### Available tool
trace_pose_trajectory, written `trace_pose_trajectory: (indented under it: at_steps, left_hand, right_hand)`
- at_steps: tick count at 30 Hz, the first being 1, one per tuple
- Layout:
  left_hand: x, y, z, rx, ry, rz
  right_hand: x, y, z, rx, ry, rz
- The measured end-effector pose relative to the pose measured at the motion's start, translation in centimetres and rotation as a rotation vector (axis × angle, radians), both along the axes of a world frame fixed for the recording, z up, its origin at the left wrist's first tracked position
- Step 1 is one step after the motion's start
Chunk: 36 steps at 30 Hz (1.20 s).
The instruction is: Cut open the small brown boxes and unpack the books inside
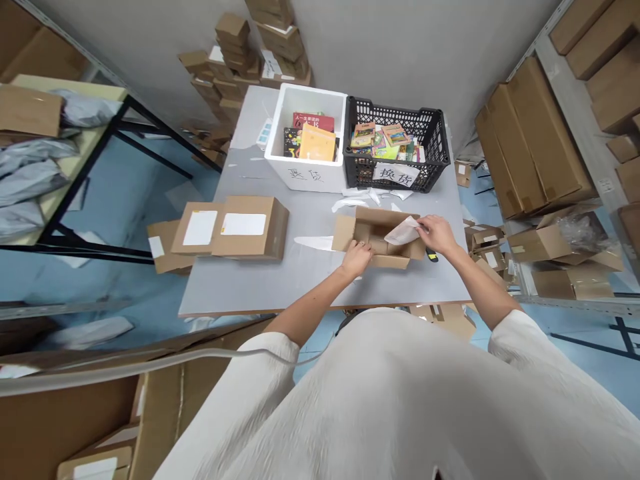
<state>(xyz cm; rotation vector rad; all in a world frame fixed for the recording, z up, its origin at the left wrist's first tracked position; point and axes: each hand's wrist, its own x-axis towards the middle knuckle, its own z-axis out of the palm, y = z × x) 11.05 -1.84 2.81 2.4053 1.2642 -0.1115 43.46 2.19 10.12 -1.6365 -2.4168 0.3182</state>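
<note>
R hand (436,235) w/ white paper (401,232); L hand (357,259) on box (391,262)

Count two bare hands (358,258), one open brown cardboard box (375,225), one held white slip (401,231) and one black-and-yellow tool (432,255) right of the frame's centre; three brown cardboard boxes with white labels (245,247) at centre left; one white foam bin (310,179) and one black plastic mesh crate (361,175), upper centre.

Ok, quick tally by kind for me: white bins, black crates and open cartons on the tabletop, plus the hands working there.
White bin: 1
Black crate: 1
Open carton: 1
Hands, left hand and right hand: 2
Total: 5
</note>
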Motion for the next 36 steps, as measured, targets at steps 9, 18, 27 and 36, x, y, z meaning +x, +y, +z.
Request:
trace_pose_trajectory:
  at_steps: [9, 18, 27, 36]
  left_hand:
    - [-4.9, 4.7, 1.8, 0.104, 0.035, 0.207]
    - [-11.2, 10.2, 1.0, 0.100, -0.026, 0.474]
    - [-13.1, 9.8, 1.5, 0.153, 0.046, 0.554]
    - [-6.9, 1.0, 0.6, 0.153, -0.130, 0.223]
  right_hand:
    - [-2.3, 1.2, 1.0, 0.095, 0.276, -0.133]
    - [-5.0, 0.9, 0.2, 0.039, 0.445, -0.271]
    - [-5.5, -2.4, -6.7, -0.271, 0.669, -0.528]
    - [-6.4, -5.6, -14.1, -0.537, 0.655, -0.777]
